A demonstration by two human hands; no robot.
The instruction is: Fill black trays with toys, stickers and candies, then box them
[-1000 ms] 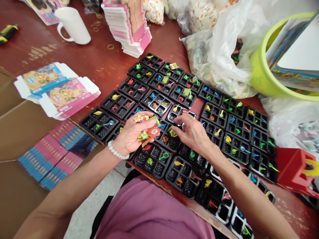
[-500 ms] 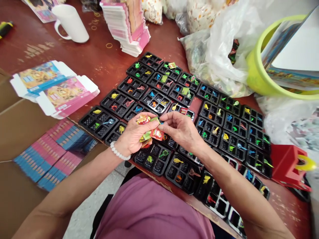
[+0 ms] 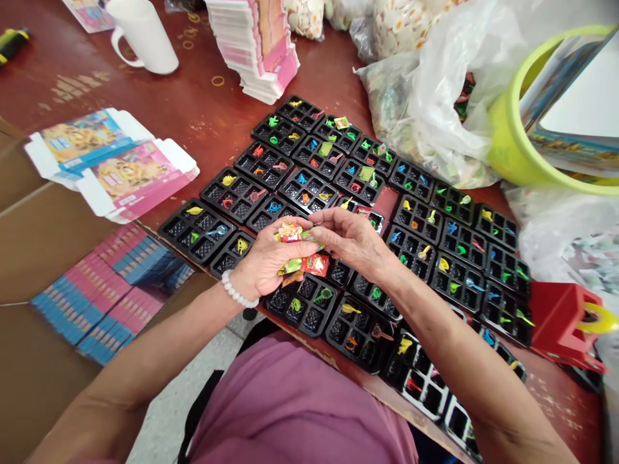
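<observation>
My left hand [image 3: 271,261], with a white bead bracelet [image 3: 236,291] at the wrist, is closed round a bunch of small shiny packets. A red packet [image 3: 315,264] and a yellow-green packet [image 3: 291,266] stick out of the bunch. The thumb and fingers of my right hand [image 3: 351,240] are pinched together at the bunch's right edge, on a green packet [image 3: 313,237]. Both hands are above rows of black compartment trays [image 3: 313,320]. Small coloured plastic toys, such as a yellow one [image 3: 351,309], lie in the trays. A few trays also hold packets.
Flattened printed boxes [image 3: 130,171] lie at the left, above a carton [image 3: 29,361] of packed boxes. A white mug [image 3: 145,38] and a stack of pink cards [image 3: 256,51] stand behind. Plastic bags [image 3: 401,96], a lime bucket [image 3: 507,122] and a red tape dispenser [image 3: 556,322] are at right.
The view has shifted slightly, moving the table a little right in the picture. My right fingers have slid further over the packets, and my left hand still grips the bunch.
</observation>
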